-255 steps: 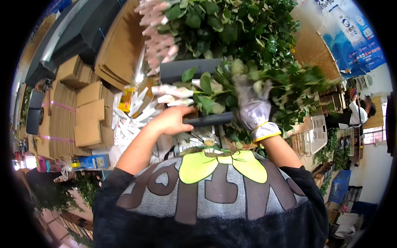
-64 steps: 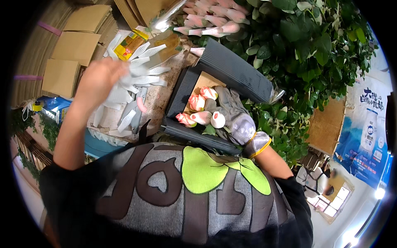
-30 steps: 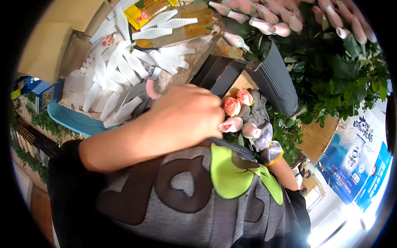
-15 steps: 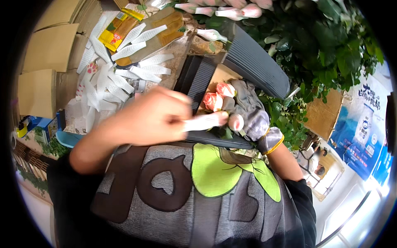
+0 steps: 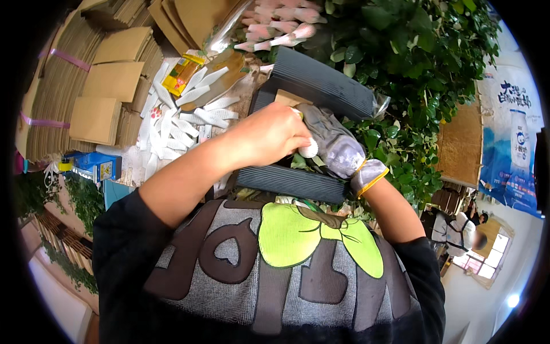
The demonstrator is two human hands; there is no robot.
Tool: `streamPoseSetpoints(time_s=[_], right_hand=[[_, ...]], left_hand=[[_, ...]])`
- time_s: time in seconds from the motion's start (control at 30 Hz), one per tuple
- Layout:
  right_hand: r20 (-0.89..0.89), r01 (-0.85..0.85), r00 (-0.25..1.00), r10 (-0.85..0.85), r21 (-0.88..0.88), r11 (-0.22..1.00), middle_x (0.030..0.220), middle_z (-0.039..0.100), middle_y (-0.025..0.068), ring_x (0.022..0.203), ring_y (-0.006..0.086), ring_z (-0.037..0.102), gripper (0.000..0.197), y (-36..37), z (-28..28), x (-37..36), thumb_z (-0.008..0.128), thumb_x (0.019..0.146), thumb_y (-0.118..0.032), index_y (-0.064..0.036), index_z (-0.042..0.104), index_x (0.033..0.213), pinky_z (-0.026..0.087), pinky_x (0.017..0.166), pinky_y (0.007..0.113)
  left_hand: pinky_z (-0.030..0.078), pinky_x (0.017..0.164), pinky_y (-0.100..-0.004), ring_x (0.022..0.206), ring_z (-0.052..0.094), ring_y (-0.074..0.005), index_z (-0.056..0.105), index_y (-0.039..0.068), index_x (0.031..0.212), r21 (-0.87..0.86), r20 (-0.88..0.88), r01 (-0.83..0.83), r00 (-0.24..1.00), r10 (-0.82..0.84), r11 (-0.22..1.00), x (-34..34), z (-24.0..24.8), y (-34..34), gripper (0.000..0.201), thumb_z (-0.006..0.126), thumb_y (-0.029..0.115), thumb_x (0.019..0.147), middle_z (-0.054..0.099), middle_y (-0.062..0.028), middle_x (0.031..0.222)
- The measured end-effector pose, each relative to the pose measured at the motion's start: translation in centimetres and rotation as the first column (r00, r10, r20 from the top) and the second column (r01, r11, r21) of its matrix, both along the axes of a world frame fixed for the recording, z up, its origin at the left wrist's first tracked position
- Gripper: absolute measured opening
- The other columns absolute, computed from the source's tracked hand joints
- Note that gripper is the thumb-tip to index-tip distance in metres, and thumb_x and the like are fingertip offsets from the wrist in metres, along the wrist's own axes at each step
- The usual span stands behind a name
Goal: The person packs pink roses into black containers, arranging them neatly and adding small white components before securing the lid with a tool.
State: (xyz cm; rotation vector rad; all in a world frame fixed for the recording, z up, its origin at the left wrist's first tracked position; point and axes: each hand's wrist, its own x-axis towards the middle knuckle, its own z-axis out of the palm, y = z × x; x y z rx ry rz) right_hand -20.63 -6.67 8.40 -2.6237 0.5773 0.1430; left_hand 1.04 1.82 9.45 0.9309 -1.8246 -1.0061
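The bare left hand (image 5: 275,135) is covering most of what lies beneath it, its fingers folding inward and their tips touching a white mesh sleeve (image 5: 310,149); whether they are pinching it cannot be told. Only the sleeve's rounded end is showing, just right of those fingertips and facing the lower right; the rest is disappearing under the hand, leaving its long axis unclear. The gloved right hand (image 5: 338,146) is resting just beyond the sleeve, its fingertips hidden, so its grip cannot be told. Green leaves (image 5: 300,163) are poking out below the left hand. One dark ridged panel (image 5: 321,83) is slanting above both hands, another ridged panel (image 5: 292,182) is lying below them, and loose white sleeves (image 5: 172,129) are overlapping left of the left hand.
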Motion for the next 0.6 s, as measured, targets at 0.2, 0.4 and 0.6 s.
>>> streamPoseSetpoints(time_s=[0.2,0.4,0.6], right_hand=[[0.148,-0.052,0.986,0.080,-0.183,0.982,0.119,0.052,0.0145,0.114,0.0329,0.050,0.034,0.5,1.5,0.2,0.049,0.089,-0.015,-0.0178,0.053,0.123,0.038,0.100,0.042],[0.143,0.143,0.983,-0.115,-0.209,0.967,0.112,0.056,0.0130,0.106,0.0297,0.055,0.031,-0.1,6.3,-2.6,0.053,0.086,-0.014,-0.0154,0.057,0.117,0.043,0.091,0.040],[0.084,0.451,0.868,-0.489,-0.545,0.707,0.106,0.060,0.0115,0.098,0.0264,0.059,0.028,-3.5,9.0,-7.7,0.057,0.083,-0.014,-0.0129,0.060,0.111,0.047,0.081,0.037]], left_hand=[[0.043,0.055,-0.0259,0.061,0.054,-0.0115,0.066,-0.004,0.102,0.179,0.362,-0.882,0.471,0.804,0.436,10.7,8.4,6.9,0.022,0.058,0.014,0.092,0.061,-0.0024,0.069],[0.050,0.078,-0.0414,0.079,0.063,-0.0321,0.057,0.004,0.124,0.156,0.835,-0.787,0.428,0.346,0.597,10.7,6.3,11.1,0.039,0.054,0.007,0.086,0.064,-0.0213,0.087],[0.046,0.081,-0.0353,0.091,0.057,-0.0266,0.060,0.008,0.121,0.036,0.320,-0.172,0.935,0.152,0.984,4.5,-0.4,1.8,0.048,0.072,0.009,0.074,0.057,-0.0132,0.102]])
